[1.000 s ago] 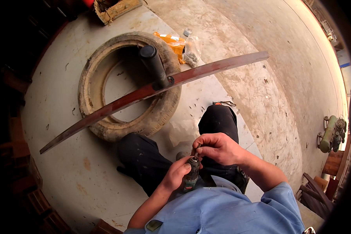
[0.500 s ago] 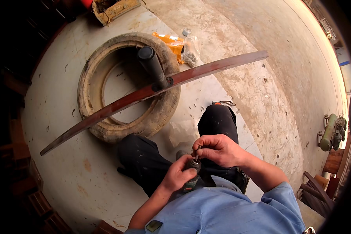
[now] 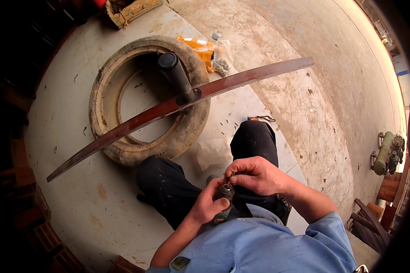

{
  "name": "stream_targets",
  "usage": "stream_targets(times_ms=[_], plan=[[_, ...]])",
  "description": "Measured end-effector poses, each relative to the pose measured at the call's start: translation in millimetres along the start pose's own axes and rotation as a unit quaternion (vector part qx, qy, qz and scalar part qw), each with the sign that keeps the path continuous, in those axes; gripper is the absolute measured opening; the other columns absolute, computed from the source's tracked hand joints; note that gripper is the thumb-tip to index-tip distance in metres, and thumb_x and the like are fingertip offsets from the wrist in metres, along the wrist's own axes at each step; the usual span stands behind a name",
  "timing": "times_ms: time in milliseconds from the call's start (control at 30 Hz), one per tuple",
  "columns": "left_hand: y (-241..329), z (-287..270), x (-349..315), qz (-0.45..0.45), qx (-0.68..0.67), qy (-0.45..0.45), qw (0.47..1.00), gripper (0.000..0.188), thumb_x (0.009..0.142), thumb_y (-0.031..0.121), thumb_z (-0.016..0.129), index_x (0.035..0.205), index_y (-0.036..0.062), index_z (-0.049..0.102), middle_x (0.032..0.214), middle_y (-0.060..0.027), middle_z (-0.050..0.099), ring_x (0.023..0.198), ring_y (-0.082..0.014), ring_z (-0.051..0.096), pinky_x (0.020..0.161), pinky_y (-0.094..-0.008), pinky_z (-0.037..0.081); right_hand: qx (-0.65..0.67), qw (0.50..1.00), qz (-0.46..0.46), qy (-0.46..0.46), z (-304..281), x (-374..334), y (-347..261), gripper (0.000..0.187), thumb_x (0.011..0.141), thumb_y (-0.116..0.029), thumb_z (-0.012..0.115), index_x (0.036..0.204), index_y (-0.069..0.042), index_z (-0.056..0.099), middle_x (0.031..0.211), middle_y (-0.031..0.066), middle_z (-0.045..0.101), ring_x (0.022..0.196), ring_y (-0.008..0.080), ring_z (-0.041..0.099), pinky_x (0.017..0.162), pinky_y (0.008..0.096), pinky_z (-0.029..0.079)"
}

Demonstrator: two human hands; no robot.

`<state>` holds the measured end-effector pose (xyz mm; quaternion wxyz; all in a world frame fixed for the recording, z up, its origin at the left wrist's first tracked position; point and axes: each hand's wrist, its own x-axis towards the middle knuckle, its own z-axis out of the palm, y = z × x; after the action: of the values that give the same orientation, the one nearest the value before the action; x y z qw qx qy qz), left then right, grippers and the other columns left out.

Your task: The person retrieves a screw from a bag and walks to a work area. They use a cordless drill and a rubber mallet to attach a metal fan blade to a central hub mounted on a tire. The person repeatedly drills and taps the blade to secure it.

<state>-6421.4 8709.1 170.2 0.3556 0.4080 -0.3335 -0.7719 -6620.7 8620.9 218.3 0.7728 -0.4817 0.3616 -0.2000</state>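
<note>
My left hand is wrapped round the front of a dark power drill, whose chuck points up and away from me. Just above the chuck, the fingertips of my right hand pinch a small, thin metal bit. Whether its lower end sits inside the chuck or just over it is hard to make out. Beyond my knees, a long dark-red bar rests across a worn tyre. A black cylinder stands on the bar near its middle.
An orange packet and a clear plastic bag lie past the tyre. A clear plastic sheet is on the floor before my knees. At far right are a green tank and stacked boards.
The chuck has shifted slightly left and its open end shows more, with the bit a little apart from it. Both hands keep their hold.
</note>
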Motion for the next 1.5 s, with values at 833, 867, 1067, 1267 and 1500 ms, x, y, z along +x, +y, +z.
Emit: stream_targets(times_ms=[833,867,1067,1267,1500], plan=[[2.3,-9.6,1.1,0.011,0.082,-0.055,0.995,0.041,0.080,0.015,0.073,0.115,-0.0016,0.058,0.108,-0.0060,0.057,0.101,-0.0141,0.055,0.091,-0.0291,0.044,0.059,0.997,0.041,-0.012,1.3,-1.0,14.9,0.010,0.097,-0.003,0.060,0.104,0.003,0.064,0.093,0.0027,0.065,0.088,0.0100,0.061,0.081,0.0266,0.052],[1.8,-10.1,0.6,0.009,0.083,-0.056,0.995,0.041,0.080,0.015,0.073,0.114,-0.0015,0.059,0.108,-0.0058,0.057,0.101,-0.0138,0.055,0.091,-0.0288,0.044,0.064,0.997,0.041,-0.013,1.3,-1.5,15.4,0.010,0.097,-0.003,0.060,0.105,0.003,0.064,0.094,0.0027,0.065,0.088,0.0101,0.061,0.081,0.0266,0.052],[1.0,-9.5,0.5,-0.011,0.086,-0.057,0.995,0.037,0.079,0.012,0.075,0.111,-0.0005,0.060,0.107,-0.0040,0.057,0.098,-0.0118,0.056,0.087,-0.0269,0.046,0.074,0.996,0.038,-0.013,0.3,-3.7,19.2,0.011,0.096,-0.002,0.062,0.106,0.002,0.066,0.100,0.0032,0.065,0.094,0.0108,0.061,0.085,0.0268,0.051],[-0.9,-9.5,1.2,-0.008,0.105,-0.059,0.993,0.037,0.078,0.011,0.076,0.110,0.0004,0.061,0.105,-0.0033,0.057,0.097,-0.0112,0.056,0.086,-0.0270,0.046,0.064,0.996,0.049,-0.034,-3.9,-5.7,20.0,0.027,0.094,-0.003,0.064,0.121,0.001,0.060,0.107,0.0045,0.063,0.102,0.0129,0.060,0.092,0.0281,0.049],[10.0,-2.8,3.8,0.019,0.108,-0.043,0.993,0.034,0.074,0.004,0.071,0.106,0.0007,0.061,0.104,-0.0046,0.057,0.095,-0.0134,0.058,0.085,-0.0280,0.046,-0.083,0.991,-0.026,-0.098,-1.8,-13.4,24.6,0.059,0.089,-0.017,0.072,0.140,0.000,0.047,0.137,0.0119,0.048,0.133,0.0250,0.043,0.110,0.0379,0.037]])
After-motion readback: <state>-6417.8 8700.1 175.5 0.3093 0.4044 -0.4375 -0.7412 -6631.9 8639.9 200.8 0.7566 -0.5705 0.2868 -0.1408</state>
